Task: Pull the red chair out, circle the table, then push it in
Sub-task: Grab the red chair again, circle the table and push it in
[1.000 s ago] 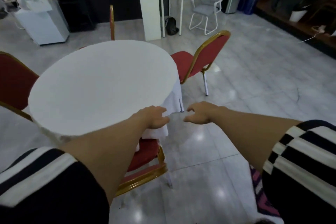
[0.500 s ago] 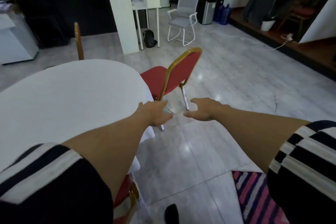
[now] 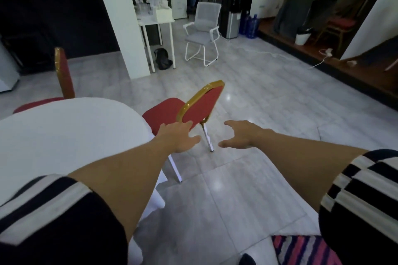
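A round table with a white cloth (image 3: pixel 64 135) fills the left of the view. At its right side stands a red chair with a gold frame (image 3: pixel 202 105), its seat toward the table and its back facing me. My left hand (image 3: pixel 178 135) reaches out with fingers apart, overlapping the lower left corner of the chair's back; contact is unclear. My right hand (image 3: pixel 241 133) hovers open to the right of the chair, holding nothing. A second red chair (image 3: pixel 63 75) stands at the table's far side.
A white pillar (image 3: pixel 120 17) and a small white desk (image 3: pixel 157 21) stand behind the table. A grey office chair (image 3: pixel 203 32) is beyond. A raised dark platform (image 3: pixel 323 66) runs along the right, with a cable on the tiled floor. A striped rug (image 3: pixel 301 249) lies at lower right.
The view has swung right and forward along the table's edge. The near chair has dropped out of view. The chair at the right side is now closer, and both hands have spread open.
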Demonstrator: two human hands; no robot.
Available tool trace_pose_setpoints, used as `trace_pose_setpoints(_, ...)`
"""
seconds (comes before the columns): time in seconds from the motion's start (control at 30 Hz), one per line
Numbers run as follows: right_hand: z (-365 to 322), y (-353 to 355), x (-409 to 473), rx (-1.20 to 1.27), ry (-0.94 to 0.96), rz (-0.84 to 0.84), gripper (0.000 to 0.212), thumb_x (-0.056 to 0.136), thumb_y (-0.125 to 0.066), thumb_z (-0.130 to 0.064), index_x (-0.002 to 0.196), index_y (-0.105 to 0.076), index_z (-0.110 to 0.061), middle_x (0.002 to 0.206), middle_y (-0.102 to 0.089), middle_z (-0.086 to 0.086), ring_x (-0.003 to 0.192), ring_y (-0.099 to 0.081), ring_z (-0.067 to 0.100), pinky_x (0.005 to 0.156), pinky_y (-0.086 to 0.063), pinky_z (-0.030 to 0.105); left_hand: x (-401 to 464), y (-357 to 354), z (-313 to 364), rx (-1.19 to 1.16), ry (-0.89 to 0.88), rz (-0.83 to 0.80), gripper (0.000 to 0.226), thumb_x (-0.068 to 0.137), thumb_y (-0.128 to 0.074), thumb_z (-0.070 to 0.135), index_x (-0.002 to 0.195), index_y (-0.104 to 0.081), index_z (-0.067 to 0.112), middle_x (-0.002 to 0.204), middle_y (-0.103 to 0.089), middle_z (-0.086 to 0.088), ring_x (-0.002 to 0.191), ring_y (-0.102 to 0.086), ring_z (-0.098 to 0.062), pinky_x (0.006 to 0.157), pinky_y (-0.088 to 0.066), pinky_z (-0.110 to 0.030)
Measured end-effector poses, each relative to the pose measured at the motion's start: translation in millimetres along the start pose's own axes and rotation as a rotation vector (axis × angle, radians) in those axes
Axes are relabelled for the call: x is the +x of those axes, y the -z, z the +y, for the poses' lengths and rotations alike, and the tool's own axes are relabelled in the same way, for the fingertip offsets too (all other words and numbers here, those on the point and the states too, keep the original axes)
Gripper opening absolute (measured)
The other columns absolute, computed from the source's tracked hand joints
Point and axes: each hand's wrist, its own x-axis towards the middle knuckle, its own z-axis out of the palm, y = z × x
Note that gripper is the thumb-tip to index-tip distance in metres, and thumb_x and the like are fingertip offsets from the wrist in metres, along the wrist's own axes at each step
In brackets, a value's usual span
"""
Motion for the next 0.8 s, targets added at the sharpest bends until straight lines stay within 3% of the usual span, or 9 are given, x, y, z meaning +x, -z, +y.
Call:
trace_pose_setpoints(0.1,29,22,36,-0.016,0.000,0.002,0.107,0.081,-0.069,-0.075,0.166,-0.022,-0.032,0.172,-0.031,0.003,0.153,-0.037,0.031,0.119,-0.037,0.053,40,6,13,-0.026,0.024,-0.002,0.066,0.099,-0.040,0.065,0.147,-0.043,0.021,0.130,-0.070,-0.011,0.121,-0.065,-0.035,0.115,-0.036,-0.061)
trace_pose_setpoints(0.2,62,48,78,-0.005,0.014,0.009,0.108,0.080,-0.072,-0.074,0.166,-0.021,-0.032,0.172,-0.031,0.003,0.153,-0.037,0.031,0.119,-0.038,0.052,86,12,25,-0.021,0.068,-0.021,0.066,0.098,-0.041,0.063,0.149,-0.042,0.021,0.117,-0.072,-0.007,0.128,-0.059,-0.032,0.121,-0.024,-0.061)
trace_pose_setpoints(0.33,95,87,125,-0.018,0.054,-0.013,0.109,0.081,-0.075,-0.070,0.167,-0.020,-0.030,0.172,-0.032,0.005,0.153,-0.037,0.031,0.120,-0.038,0.050,138,22,37,-0.034,0.127,-0.059,0.075,0.096,-0.045,0.060,0.158,-0.036,0.020,0.138,-0.066,-0.010,0.141,-0.049,-0.030,0.125,-0.014,-0.059)
trace_pose_setpoints(0.43,106,112,162,-0.043,0.109,-0.020,0.109,0.083,-0.077,-0.066,0.167,-0.020,-0.028,0.172,-0.032,0.005,0.154,-0.036,0.031,0.120,-0.036,0.048,176,26,43,-0.118,0.185,-0.014,0.070,0.094,-0.049,0.061,0.153,-0.041,0.024,0.131,-0.069,-0.007,0.127,-0.061,-0.031,0.125,-0.020,-0.058)
trace_pose_setpoints(0.6,100,136,218,-0.060,0.201,-0.034,0.108,0.082,-0.083,-0.058,0.166,-0.022,-0.027,0.168,-0.039,0.007,0.151,-0.040,0.030,0.117,-0.039,0.044,234,27,41,-0.152,0.215,0.017,0.077,0.090,-0.052,0.062,0.158,-0.034,0.032,0.135,-0.065,-0.003,0.129,-0.059,-0.032,0.120,-0.029,-0.058)
trace_pose_setpoints(0.7,92,146,249,-0.031,0.266,-0.026,0.096,0.081,-0.088,-0.045,0.160,-0.036,-0.027,0.155,-0.052,0.004,0.139,-0.052,0.029,0.107,-0.044,0.040,264,29,33,-0.126,0.240,0.016,0.083,0.090,-0.054,0.064,0.159,-0.032,0.024,0.142,-0.061,-0.008,0.131,-0.057,-0.034,0.116,-0.036,-0.056)
trace_pose_setpoints(0.8,85,150,297,-0.089,0.298,-0.054,0.098,0.078,-0.090,-0.044,0.159,-0.038,-0.023,0.157,-0.050,0.004,0.140,-0.051,0.030,0.113,-0.043,0.045,303,25,19,-0.126,0.286,0.015,0.090,0.090,-0.060,0.063,0.160,-0.027,0.017,0.150,-0.053,-0.012,0.138,-0.050,-0.036,0.118,-0.034,-0.055)
